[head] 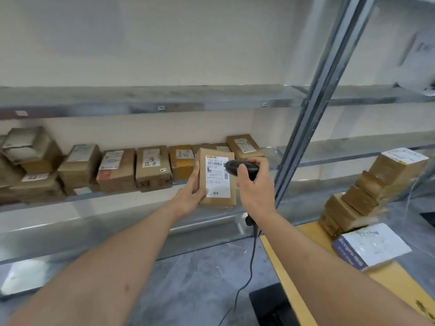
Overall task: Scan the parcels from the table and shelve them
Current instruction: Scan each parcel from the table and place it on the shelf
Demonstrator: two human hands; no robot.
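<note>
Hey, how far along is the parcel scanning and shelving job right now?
Done: a row of cardboard parcels already sits on the shelf. In hand: the left hand holds a brown parcel, label up, while the right hand points the barcode scanner at it. Left: a parcel stack and a white parcel on the table.

Two bare forearms show, both uncovered from the frame's bottom edge up to the wrists, with no sleeve on either. The left hand (188, 196), at about 11 o'clock from the picture's centre, wears no glove, ring or watch. The right hand (253, 184), at about 1 o'clock, is likewise ungloved, its wrist free of any band. A small dark mark sits on the left forearm at about 7 o'clock, low in the frame. Light hair on the forearms is too blurred to make out clearly.
</note>
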